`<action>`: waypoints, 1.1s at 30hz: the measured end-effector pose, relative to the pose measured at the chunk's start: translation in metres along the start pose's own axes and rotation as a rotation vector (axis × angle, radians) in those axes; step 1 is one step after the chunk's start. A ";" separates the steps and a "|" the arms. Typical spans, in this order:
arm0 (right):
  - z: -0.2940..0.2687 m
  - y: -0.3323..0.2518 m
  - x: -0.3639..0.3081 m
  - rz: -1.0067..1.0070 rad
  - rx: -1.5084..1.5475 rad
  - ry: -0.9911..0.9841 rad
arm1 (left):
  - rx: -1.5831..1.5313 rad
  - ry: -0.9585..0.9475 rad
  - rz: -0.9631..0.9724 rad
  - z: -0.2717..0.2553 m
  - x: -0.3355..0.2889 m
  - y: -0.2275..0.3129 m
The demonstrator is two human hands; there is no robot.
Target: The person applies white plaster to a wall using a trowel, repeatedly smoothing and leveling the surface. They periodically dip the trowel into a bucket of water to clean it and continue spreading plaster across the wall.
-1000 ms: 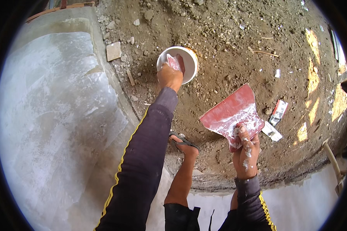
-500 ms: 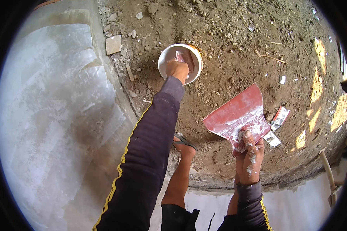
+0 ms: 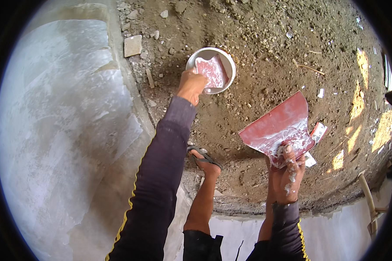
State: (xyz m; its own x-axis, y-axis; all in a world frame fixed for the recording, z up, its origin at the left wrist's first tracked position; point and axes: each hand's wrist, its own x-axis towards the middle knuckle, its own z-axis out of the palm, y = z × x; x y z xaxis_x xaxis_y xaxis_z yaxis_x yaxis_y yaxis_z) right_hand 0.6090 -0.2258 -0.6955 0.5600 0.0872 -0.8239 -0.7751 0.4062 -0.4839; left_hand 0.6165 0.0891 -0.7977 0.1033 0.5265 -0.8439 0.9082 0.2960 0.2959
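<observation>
A white bucket stands on the dirt ahead of me. My left hand is at its near left rim, closed on a small red putty spreader smeared with white paste. That spreader lies over the bucket's mouth and hides much of the inside. To the right, my right hand grips the narrow end of a wide red putty knife, thumb on top. White paste coats the blade near the thumb, while its broad far part is mostly bare red. Dried white smears mark my right thumb and wrist.
A grey plastered wall rises along the left. Stony dirt ground carries a flat tile piece, a twig and a torn red-and-white packet. My sandalled foot is below the bucket; a bent pole stands at right.
My left hand has drawn back toward the bucket's near left rim, lifting the small spreader so its face shows. The wide putty knife has shifted slightly right in my right hand.
</observation>
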 end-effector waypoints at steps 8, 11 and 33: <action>-0.016 0.060 -0.034 -0.088 -0.193 -0.037 | -0.259 0.018 0.029 -0.076 -0.074 -0.095; -0.028 0.102 -0.038 -0.044 -0.121 -0.131 | -0.416 0.000 0.170 -0.100 -0.089 -0.141; 0.136 0.258 -0.252 0.393 0.625 -0.582 | -0.610 -0.023 1.096 -0.279 -0.254 -0.250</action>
State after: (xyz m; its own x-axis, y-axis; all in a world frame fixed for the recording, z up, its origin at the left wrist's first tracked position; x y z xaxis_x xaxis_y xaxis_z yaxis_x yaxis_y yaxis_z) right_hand 0.3081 -0.0192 -0.5727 0.4803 0.6947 -0.5355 -0.7369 0.6507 0.1833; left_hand 0.2501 0.1037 -0.5323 0.6971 0.7164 -0.0297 0.0059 0.0357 0.9993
